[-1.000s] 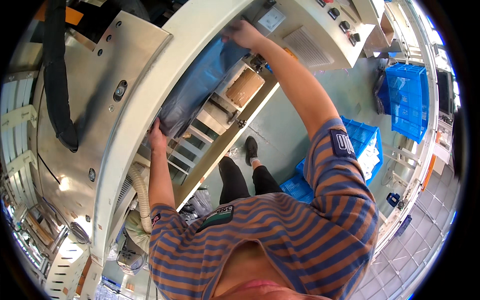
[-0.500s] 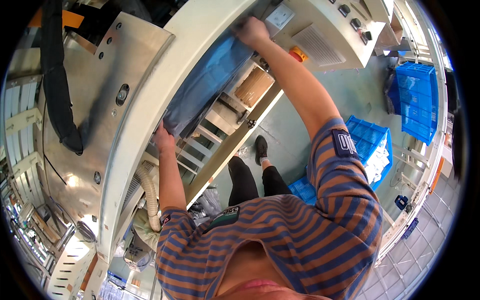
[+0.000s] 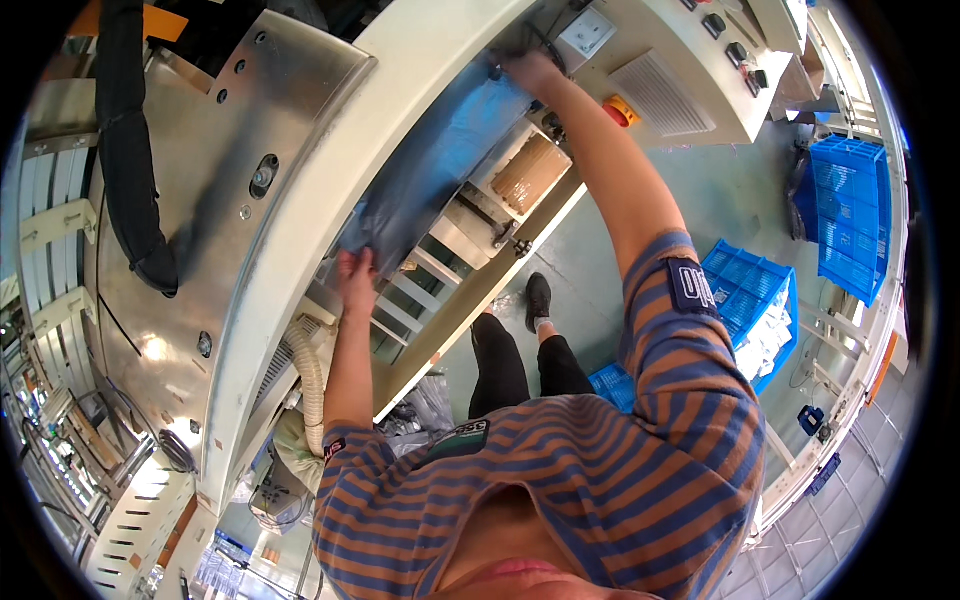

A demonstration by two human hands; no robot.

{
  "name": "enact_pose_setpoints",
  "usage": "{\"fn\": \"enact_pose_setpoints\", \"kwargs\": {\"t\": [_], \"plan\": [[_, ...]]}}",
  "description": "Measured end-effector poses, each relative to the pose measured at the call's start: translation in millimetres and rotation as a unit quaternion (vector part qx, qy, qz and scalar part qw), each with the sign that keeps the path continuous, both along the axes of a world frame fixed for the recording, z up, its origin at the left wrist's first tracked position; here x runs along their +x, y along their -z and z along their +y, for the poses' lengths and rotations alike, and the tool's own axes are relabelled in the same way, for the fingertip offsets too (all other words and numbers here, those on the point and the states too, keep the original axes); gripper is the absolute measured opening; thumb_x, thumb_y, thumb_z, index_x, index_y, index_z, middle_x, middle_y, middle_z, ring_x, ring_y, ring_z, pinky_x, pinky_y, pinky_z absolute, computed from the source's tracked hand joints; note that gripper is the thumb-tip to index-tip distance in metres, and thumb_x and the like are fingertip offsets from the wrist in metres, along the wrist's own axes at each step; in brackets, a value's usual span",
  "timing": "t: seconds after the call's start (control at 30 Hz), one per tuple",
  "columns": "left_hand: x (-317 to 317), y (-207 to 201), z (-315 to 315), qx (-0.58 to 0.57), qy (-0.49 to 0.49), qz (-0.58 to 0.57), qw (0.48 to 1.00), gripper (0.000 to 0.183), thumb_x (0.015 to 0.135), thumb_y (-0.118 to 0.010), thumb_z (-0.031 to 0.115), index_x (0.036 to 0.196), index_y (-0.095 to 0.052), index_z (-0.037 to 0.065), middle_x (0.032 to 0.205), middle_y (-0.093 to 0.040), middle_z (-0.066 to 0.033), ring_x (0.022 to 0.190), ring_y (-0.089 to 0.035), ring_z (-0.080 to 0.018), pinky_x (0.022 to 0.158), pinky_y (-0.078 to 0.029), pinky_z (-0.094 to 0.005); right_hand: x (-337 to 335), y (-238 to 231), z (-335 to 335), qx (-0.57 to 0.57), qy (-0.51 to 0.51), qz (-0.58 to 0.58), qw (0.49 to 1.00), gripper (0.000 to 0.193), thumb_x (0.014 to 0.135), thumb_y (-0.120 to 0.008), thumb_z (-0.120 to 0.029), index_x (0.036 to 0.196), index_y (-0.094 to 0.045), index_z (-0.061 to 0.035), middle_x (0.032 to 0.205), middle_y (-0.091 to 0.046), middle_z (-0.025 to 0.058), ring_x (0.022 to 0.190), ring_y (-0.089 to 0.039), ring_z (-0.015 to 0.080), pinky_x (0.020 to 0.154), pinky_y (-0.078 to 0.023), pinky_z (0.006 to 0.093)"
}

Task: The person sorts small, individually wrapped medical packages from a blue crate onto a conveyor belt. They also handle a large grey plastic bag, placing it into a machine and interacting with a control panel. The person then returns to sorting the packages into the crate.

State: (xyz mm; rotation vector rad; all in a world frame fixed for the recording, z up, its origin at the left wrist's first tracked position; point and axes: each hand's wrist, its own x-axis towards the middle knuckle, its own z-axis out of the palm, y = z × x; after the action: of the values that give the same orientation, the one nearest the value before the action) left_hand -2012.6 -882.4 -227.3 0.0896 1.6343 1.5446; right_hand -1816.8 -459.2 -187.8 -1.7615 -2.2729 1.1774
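A dark blue sheet of plastic film lies slantwise in the long gap of a cream machine, between my two hands. My left hand is at its near left end, fingertips a little apart beside the film's edge. Whether they touch the film I cannot tell. At the far right end, my right hand reaches into the gap beside the control box. Its fingers are dark and smeared by motion, so their grip does not show.
A cream beam and steel plate run along the left. A control box with a red-and-yellow knob stands at upper right. A brown roll sits below the film. Blue crates stand on the right.
My left hand has come away from the machine's beam, its fingers looser at the film's end. The right hand stays at the far end. The whole view has shifted slightly.
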Motion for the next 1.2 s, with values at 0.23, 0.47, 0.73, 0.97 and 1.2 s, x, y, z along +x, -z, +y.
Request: {"fn": "enact_pose_setpoints", "kwargs": {"t": [0.23,0.47,0.73,0.97,1.2], "plan": [[8,1,23,0.034,0.032,-0.106,0.993,0.022,0.081,-0.061,0.011,0.101,-0.053,0.007,0.103,-0.056,-0.0043,0.095,-0.052,-0.0168,0.084,-0.041,-0.0309,23,52,6,0.157,-0.140,-0.110,0.972,0.036,0.081,-0.047,-0.033,0.100,-0.058,-0.0047,0.097,-0.060,0.0193,0.089,-0.058,0.0358,0.078,-0.046,0.0416],[3,3,19,-0.007,0.033,-0.129,0.991,0.022,0.083,-0.060,0.017,0.103,-0.052,0.010,0.100,-0.057,-0.0022,0.092,-0.053,-0.0145,0.078,-0.043,-0.0296,37,-53,-87,0.245,0.017,-0.031,0.969,0.042,0.072,-0.062,-0.021,0.112,-0.052,-0.0102,0.103,-0.056,0.0137,0.096,-0.053,0.0322,0.079,-0.044,0.0398],[-58,73,25,-0.158,0.047,-0.038,0.986,0.035,0.074,-0.069,0.036,0.090,-0.054,0.008,0.082,-0.056,-0.0021,0.077,-0.053,-0.0139,0.065,-0.042,-0.0300,110,-57,-177,0.248,-0.011,0.077,0.966,0.033,0.074,-0.061,-0.019,0.105,-0.054,-0.0071,0.092,-0.053,0.0129,0.088,-0.052,0.0309,0.075,-0.043,0.0382],[10,-60,72,-0.192,0.198,0.599,0.752,0.033,0.079,-0.062,0.022,0.106,-0.058,0.005,0.104,-0.059,-0.0175,0.098,-0.056,-0.0322,0.083,-0.044,-0.0398,225,-13,-303,0.077,0.040,0.006,0.996,0.027,0.072,-0.063,-0.015,0.097,-0.058,-0.0064,0.089,-0.058,0.0129,0.080,-0.057,0.0293,0.070,-0.046,0.0384],[11,-19,108,-0.263,0.543,0.555,0.573,0.077,0.079,-0.043,0.060,0.139,-0.020,0.018,0.147,-0.001,-0.0084,0.134,-0.002,-0.0315,0.096,-0.015,-0.0644,273,-23,-357,-0.074,0.062,0.009,0.995,0.023,0.072,-0.066,-0.018,0.092,-0.063,-0.0056,0.081,-0.063,0.0114,0.074,-0.061,0.0228,0.071,-0.048,0.0326]]}}
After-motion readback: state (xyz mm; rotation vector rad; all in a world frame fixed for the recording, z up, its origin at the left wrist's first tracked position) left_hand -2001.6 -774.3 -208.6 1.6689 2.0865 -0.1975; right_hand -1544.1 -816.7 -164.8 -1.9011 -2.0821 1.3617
